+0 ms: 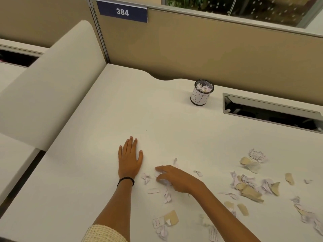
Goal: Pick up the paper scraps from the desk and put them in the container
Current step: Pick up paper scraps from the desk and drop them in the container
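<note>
While the nearest paper scraps lie along the person's edge of the desk, well short of the container, the right hand sits just beyond them. Its fingers are curled down onto a small crumpled white bunch and seem to pinch it against the palm. More white bits lie touching or just beside those fingers. The left hand, with a dark wristband on its wrist, is pressed flat on bare desk, fingers straight and close together, holding nothing. It lies on the near side of the container and off to its left. A wider scatter of white and tan pieces spreads on the near side of the container and out to its right, pointing every which way.

The coming move turns on one relation. The container stands well apart from the right hand, straight away from the person and slightly rightward. It is upright, its mouth open to the top, with white paper already inside. The right hand is the nearer one to it and to the scatter, so it will probably carry the bunch.

The desk is pale, smooth and matte. Just right of the container a long cable slot opens in it. Behind the container rises a tan partition with a number plate reading 384 up to the left, and glass with plants above.
</note>
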{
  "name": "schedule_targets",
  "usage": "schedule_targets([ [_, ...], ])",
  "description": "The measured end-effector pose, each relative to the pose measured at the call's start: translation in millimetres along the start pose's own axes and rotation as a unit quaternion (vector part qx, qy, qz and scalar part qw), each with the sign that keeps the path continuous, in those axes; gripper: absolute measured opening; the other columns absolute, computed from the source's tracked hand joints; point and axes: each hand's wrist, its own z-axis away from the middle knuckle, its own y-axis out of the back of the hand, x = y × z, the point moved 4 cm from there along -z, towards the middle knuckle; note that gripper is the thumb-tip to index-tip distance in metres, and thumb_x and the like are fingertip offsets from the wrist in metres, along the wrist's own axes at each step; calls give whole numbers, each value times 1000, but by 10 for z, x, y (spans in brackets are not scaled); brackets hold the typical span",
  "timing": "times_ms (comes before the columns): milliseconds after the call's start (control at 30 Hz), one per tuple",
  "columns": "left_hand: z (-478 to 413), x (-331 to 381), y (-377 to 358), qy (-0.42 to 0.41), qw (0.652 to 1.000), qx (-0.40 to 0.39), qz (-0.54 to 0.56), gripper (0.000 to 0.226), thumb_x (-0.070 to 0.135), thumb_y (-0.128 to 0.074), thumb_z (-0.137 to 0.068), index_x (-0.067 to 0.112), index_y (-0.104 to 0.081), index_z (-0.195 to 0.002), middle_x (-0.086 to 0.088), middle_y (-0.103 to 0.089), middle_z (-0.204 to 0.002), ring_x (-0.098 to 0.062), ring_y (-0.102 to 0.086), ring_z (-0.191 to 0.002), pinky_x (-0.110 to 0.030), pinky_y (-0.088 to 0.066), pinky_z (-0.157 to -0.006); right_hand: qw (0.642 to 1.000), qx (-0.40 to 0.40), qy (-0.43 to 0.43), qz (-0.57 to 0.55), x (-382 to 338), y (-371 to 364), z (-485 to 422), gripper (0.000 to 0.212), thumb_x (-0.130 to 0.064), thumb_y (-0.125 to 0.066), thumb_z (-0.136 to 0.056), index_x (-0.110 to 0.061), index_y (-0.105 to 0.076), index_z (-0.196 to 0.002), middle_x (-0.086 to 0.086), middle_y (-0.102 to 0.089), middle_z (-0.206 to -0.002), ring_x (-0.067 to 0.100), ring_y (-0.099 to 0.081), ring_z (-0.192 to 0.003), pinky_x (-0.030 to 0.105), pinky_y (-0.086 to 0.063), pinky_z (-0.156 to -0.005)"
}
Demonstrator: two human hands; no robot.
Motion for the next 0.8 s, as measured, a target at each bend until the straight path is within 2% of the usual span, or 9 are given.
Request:
schedule_targets([
  [67, 0, 2, 2, 0, 1000, 2, -1, 61, 38, -26, -91, 17, -23, -148, -1, -17, -157, -16, -12, -145, -39, -3, -120, 1000, 20, -9, 7, 62, 33, 37, 42, 10, -46, -87, -12, -56, -122, 1, -27, -154, 19, -32, -136, 38, -45, -98],
  [167, 1, 10, 10, -4, 1000, 5, -1, 62, 42, -21, -91, 16, -24, -148, -1, -18, -157, -17, -13, -145, -38, -3, -120, 998, 60, -13, 4, 168, 95, 92, 20, -4, -49, -91, -8, -62, -106, 3, -44, -140, 21, -50, -116, 36, -50, -84],
  [267, 4, 15, 16, -7, 1000, 9, 0, 69, 47, -12, -87, 16, -25, -148, -1, -18, -157, -16, -13, -145, -37, -2, -120, 994, 104, -29, -10, 315, 154, 133, 16, -4, -53, -89, -8, -65, -98, 2, -51, -128, 18, -52, -108, 31, -48, -81],
  [400, -5, 16, 18, -4, 1000, 8, 6, 69, 46, -13, -87, 17, -25, -147, 0, -19, -157, -16, -14, -145, -38, -3, -120, 985, 152, -72, -46, 543, 267, 169, 11, -9, -56, -89, -8, -67, -89, 2, -58, -112, 10, -54, -85, 18, -38, -70],
  [500, -5, 11, 13, -2, 1000, 7, 5, 69, 47, -13, -87, 17, -25, -147, 0, -19, -157, -15, -14, -145, -37, -2, -120, 970, 190, -122, -94, 773, 427, 193, 11, -1, -59, -85, -3, -69, -89, 9, -60, -105, 21, -62, -84, 18, -43, -71],
  [600, -5, 8, 13, -1, 1000, 10, 4, 68, 46, -13, -87, 17, -26, -147, 0, -19, -157, -15, -14, -145, -37, -3, -120, 931, 262, -178, -180, 1020, 672, 240, 14, 11, -60, -78, 4, -70, -85, 18, -64, -98, 28, -64, -87, 22, -47, -74],
  [667, -8, 12, 12, 1, 1000, 9, 5, 68, 46, -14, -87, 17, -27, -147, 0, -20, -157, -15, -15, -145, -38, -4, -120, 900, 323, -196, -219, 1152, 888, 291, 13, 11, -64, -77, 4, -72, -84, 18, -66, -93, 22, -63, -83, 16, -46, -71],
  [733, -11, 19, 16, 1, 1000, 10, 6, 68, 46, -14, -87, 17, -27, -147, 0, -20, -157, -15, -15, -145, -38, -5, -120, 872, 377, -196, -242, 1269, 1141, 333, 9, 7, -68, -76, 3, -73, -82, 16, -68, -88, 5, -62, -75, 5, -44, -64],
  [800, -12, 21, 15, 2, 1000, 9, 4, 68, 47, -13, -87, 17, -27, -147, 0, -19, -157, -15, -14, -145, -38, -4, -120, 848, 416, -197, -262, 1395, 1414, 344, 8, 5, -70, -76, 3, -73, -83, 13, -69, -86, -10, -61, -67, 1, -43, -63],
])
